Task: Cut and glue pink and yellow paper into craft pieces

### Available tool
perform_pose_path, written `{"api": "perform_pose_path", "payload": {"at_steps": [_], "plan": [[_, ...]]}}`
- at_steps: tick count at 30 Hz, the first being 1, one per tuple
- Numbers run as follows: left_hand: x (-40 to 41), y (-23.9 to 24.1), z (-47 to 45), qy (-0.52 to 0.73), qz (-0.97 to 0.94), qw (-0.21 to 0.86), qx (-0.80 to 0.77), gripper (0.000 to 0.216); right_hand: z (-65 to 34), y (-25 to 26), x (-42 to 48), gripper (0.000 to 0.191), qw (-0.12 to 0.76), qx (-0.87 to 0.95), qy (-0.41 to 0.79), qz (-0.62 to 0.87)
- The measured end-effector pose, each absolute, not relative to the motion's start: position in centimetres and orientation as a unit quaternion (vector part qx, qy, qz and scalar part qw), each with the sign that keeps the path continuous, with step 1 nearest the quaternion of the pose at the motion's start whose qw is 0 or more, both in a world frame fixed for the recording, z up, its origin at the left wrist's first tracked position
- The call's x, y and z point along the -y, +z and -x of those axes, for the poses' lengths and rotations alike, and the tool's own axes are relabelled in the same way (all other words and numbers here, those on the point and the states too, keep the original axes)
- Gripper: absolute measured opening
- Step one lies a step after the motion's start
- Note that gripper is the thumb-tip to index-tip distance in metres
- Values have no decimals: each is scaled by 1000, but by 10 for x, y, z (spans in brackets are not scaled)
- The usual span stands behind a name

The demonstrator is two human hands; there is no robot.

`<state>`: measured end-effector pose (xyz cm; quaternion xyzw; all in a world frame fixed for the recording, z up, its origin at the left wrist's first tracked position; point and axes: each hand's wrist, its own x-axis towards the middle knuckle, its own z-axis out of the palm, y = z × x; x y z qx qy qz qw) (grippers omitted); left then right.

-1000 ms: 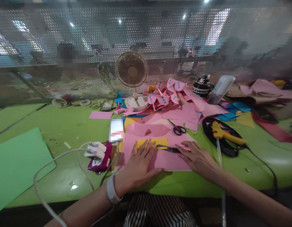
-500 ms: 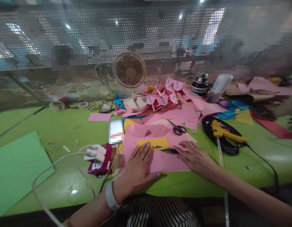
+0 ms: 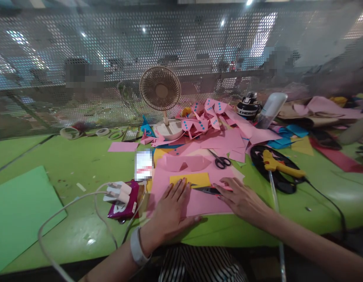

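My left hand (image 3: 172,203) lies flat on a pink sheet of paper (image 3: 209,204), fingers stretched out. Its fingertips touch the lower edge of a yellow paper strip (image 3: 195,179). My right hand (image 3: 241,199) has its fingers on the red handles of dark-bladed scissors (image 3: 210,190). The blades point left, low over the pink sheet, just below the strip and close to my left fingertips. The grip on the handles is partly hidden. Just above the strip lies a folded pink paper piece (image 3: 184,162) with a notch in its edge.
Black-handled scissors (image 3: 222,161) lie behind my right hand. A yellow glue gun (image 3: 282,166) rests on a black round tray (image 3: 256,154) at right. Behind are a fan (image 3: 160,91), pink cut-outs (image 3: 209,113) and a bottle (image 3: 248,107). Left are a phone (image 3: 144,164), plugs (image 3: 118,192) and green paper (image 3: 19,219).
My right hand and the scissors have shifted slightly left and down. My left hand stays almost in place on the paper. The whole view has moved a little.
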<state>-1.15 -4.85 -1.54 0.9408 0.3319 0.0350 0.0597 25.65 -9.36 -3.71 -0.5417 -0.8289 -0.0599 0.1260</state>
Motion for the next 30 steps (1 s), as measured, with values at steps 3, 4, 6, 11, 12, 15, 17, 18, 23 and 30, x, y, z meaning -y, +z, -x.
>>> {"api": "perform_pose_path", "payload": {"at_steps": [3, 4, 6, 11, 12, 15, 17, 18, 23, 30], "plan": [[49, -16, 12, 40, -942, 56, -330, 80, -255, -35, 95, 38, 121, 825, -60, 549], [49, -16, 12, 42, -942, 54, -329, 80, -254, -34, 95, 38, 120, 823, -60, 552], [48, -17, 12, 44, -943, 50, -327, 79, -251, -31, 94, 37, 119, 820, -61, 556], [48, -19, 13, 43, -943, 48, -326, 80, -245, -27, 95, 36, 111, 826, -66, 549], [47, -19, 13, 42, -943, 48, -327, 80, -245, -27, 95, 36, 109, 826, -67, 549], [47, -18, 12, 34, -940, 53, -335, 78, -245, -27, 95, 37, 104, 821, -64, 558], [48, -18, 11, 33, -937, 56, -345, 77, -245, -26, 93, 37, 104, 818, -63, 563], [48, -18, 10, 32, -935, 57, -348, 76, -246, -26, 92, 37, 104, 817, -62, 564], [49, -20, 2, 38, -938, 55, -341, 76, -253, -26, 89, 37, 118, 819, -73, 556], [43, -24, -11, 43, -940, 52, -334, 78, -264, -30, 82, 35, 139, 814, -78, 558]]}}
